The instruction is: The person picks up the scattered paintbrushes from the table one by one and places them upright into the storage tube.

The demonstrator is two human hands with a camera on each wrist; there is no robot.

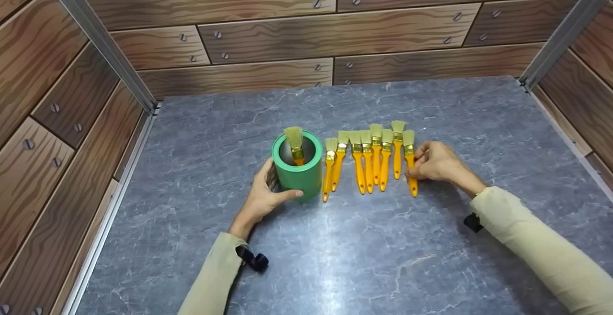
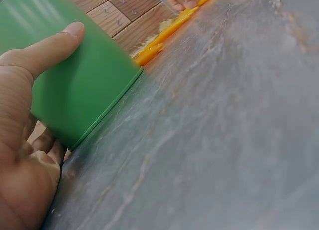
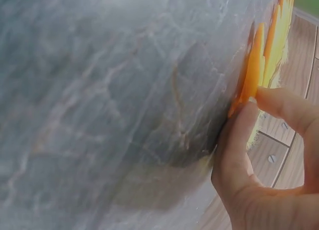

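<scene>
A green can [image 1: 299, 181] stands upright on the table, with one paintbrush [image 1: 294, 140] in it, bristles up. My left hand [image 1: 261, 197] grips the can from its left side; in the left wrist view the thumb lies across the green wall and the other fingers are partly hidden behind it. Right of the can, several paintbrushes [image 1: 376, 159] with orange handles lie in a row, bristles away from me. At the row's right end my right hand [image 1: 438, 162] pinches the handle of the last paintbrush [image 1: 410, 171] between thumb and finger, as the right wrist view [image 3: 254, 70] confirms.
The grey marbled tabletop [image 1: 383, 257] is bounded by wood-patterned panels [image 1: 268, 42] at the back and both sides. Metal posts [image 1: 103, 37] stand at the back corners. A black wrist device [image 1: 252, 258] sits on the left sleeve.
</scene>
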